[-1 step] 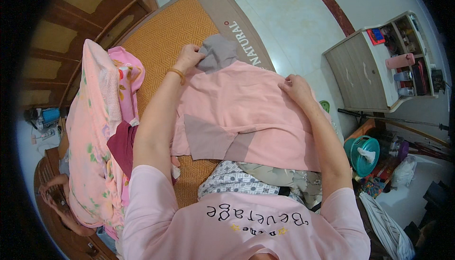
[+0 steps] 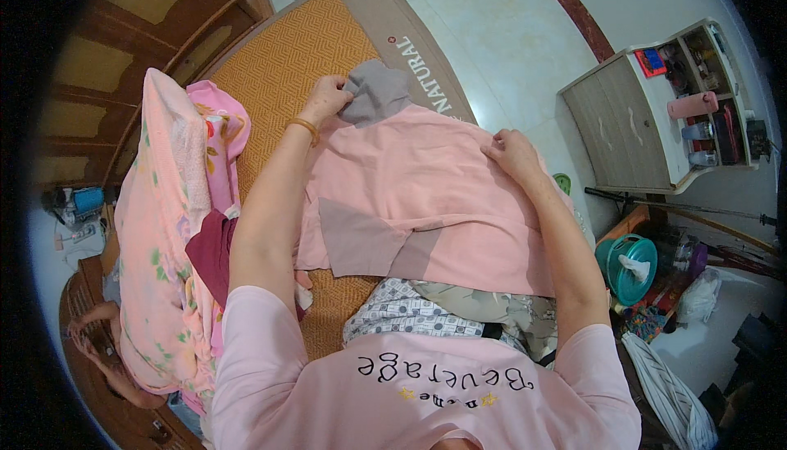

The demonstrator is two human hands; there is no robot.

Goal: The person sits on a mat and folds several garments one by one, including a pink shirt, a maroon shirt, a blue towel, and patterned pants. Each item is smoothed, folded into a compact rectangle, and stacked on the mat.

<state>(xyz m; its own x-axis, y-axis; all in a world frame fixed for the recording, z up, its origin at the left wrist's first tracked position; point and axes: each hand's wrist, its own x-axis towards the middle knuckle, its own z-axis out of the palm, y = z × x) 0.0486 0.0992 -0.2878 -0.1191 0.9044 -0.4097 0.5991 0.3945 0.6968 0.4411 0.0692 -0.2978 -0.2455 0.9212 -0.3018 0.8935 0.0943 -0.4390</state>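
Spread across the bed in front of me is a pink-and-grey shirt (image 2: pixel 434 163), its pink body fairly smooth with a few wrinkles. One grey part lies bunched at the far end, and another is folded over the near left side. My left hand (image 2: pixel 328 99), with a tan bracelet at the wrist, is closed on the edge of the bunched grey part. At the right side of the shirt, my right hand (image 2: pixel 516 155) has bent fingers pinching the pink cloth near its edge. Patterned fabric (image 2: pixel 410 315) shows beneath the shirt's near edge.
A woven mat (image 2: pixel 287 48) covers the bed. A floral pink blanket (image 2: pixel 156 270) and a maroon cloth (image 2: pixel 211 257) are heaped at left, beside another person's arms (image 2: pixel 106 360). To the right stand a cabinet (image 2: pixel 615 130) and a teal bin (image 2: pixel 627 274).
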